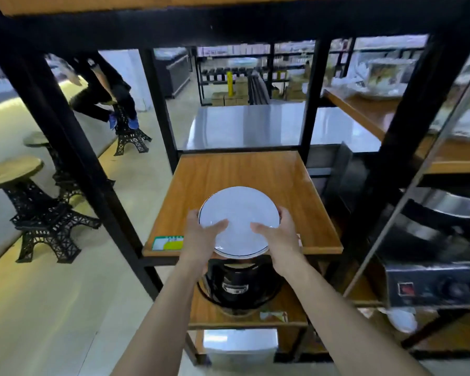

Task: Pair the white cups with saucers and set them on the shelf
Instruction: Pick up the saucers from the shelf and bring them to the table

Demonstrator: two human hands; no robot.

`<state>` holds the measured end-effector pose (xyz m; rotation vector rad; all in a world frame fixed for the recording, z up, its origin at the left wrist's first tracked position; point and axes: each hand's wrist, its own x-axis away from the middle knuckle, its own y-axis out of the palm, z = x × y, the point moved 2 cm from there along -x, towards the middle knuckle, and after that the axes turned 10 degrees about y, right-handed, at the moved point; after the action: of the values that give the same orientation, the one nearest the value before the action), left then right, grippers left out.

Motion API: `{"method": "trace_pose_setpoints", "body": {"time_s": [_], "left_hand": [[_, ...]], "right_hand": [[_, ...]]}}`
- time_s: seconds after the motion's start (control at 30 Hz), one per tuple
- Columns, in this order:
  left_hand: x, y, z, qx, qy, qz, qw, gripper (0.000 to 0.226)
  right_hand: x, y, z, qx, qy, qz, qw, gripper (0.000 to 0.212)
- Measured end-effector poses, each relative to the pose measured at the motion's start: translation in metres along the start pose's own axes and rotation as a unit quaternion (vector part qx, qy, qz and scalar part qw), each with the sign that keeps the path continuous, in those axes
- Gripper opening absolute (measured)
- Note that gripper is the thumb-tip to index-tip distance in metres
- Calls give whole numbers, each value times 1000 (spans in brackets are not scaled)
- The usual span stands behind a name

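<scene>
A round white saucer [239, 213] with a thin dark rim line hovers over the front part of a wooden shelf board [242, 169], its near edge overhanging the board's front. My left hand [201, 234] grips the saucer's left side, thumb lying on top. On the opposite side my right hand [280, 234] holds it the same way. No cup shows on this board.
Black metal posts [158, 101] frame the shelf. A black appliance [236, 283] sits on the lower board under the saucer. To the right are more shelves with a metal machine [434, 283]. At left stand tower-shaped stools [46, 221] and, farther back, a person [103, 90].
</scene>
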<state>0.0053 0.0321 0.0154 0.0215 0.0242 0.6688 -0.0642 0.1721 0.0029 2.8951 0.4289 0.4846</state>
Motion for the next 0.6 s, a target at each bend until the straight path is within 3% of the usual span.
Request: {"method": "trace_pose_setpoints", "body": {"time_s": [0.27,0.43,0.6], "left_hand": [[90,30,-7,16,18,-62,998,34],[162,74,4,37,28,-181,982,35],[261,114,3,19,64,-314,947,33]], "right_hand": [[89,-66,20,8,-19,63,998,56],[175,-128,22,-32,-64,170,983,55],[289,-192,43,-53,-96,305,946,55]]}}
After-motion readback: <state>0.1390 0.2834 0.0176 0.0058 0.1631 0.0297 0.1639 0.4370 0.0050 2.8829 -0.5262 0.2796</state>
